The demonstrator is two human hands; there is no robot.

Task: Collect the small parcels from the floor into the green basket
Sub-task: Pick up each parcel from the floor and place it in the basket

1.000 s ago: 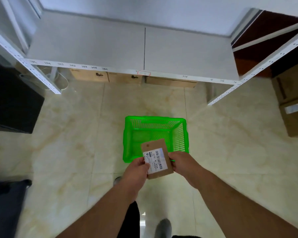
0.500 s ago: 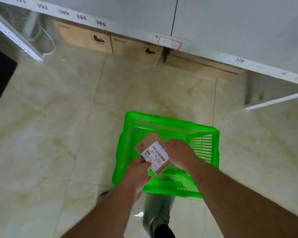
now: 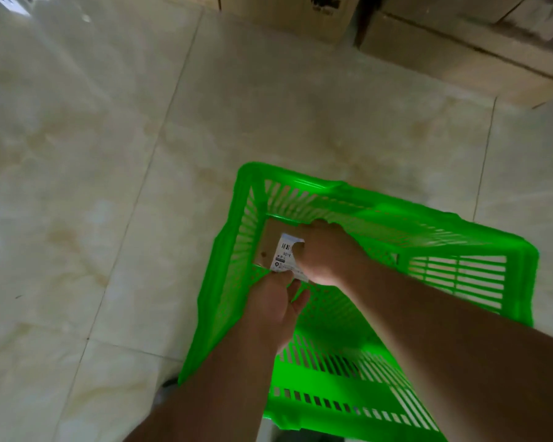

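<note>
A bright green slatted basket (image 3: 473, 237) stands on the tiled floor, filling the lower right. Inside it, at the far left corner of its bottom, lies a small brown cardboard parcel (image 3: 270, 242) with a white barcode label. My right hand (image 3: 326, 253) covers the parcel's right side and grips it. My left hand (image 3: 273, 303) pinches the parcel's near edge from below. Both forearms reach down into the basket and hide much of its bottom.
Beige marble-look floor tiles (image 3: 109, 154) stretch to the left and beyond the basket. Brown cardboard boxes (image 3: 428, 43) sit along the top edge, under a shelf. A dark shoe tip (image 3: 170, 382) shows by the basket's near left corner.
Both hands have lowered the parcel from above the basket rim down to the basket's bottom. The view has dropped closer to the floor, and the shelf has left the frame.
</note>
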